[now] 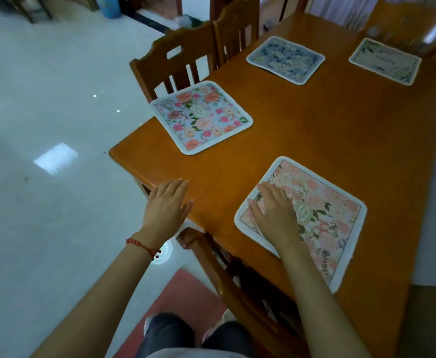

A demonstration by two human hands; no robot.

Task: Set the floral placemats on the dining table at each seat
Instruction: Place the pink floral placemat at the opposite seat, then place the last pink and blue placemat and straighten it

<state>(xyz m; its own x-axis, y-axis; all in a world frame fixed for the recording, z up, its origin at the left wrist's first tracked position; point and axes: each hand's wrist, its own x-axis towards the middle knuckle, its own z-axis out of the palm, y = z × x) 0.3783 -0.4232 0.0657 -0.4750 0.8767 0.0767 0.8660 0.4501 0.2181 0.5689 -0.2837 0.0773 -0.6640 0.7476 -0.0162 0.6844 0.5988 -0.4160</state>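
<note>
Your right hand (276, 213) lies flat with straight fingers on the pink placemat (322, 218), pressing it down, not gripping it. Your left hand (166, 205) is loose and holds nothing; it rests on the edge of the dining table (315, 130).

Four mats are down. The pink placemat is at the table's near edge. The blue mat with bright flowers (201, 117) is by the chair (175, 60) at the table's left side. Two paler mats (285, 59) (384, 60) lie at the far end.

I think you are nearly done. The mats look soft, square, with round corners and white trim. The table is smooth, shiny wood.
</note>
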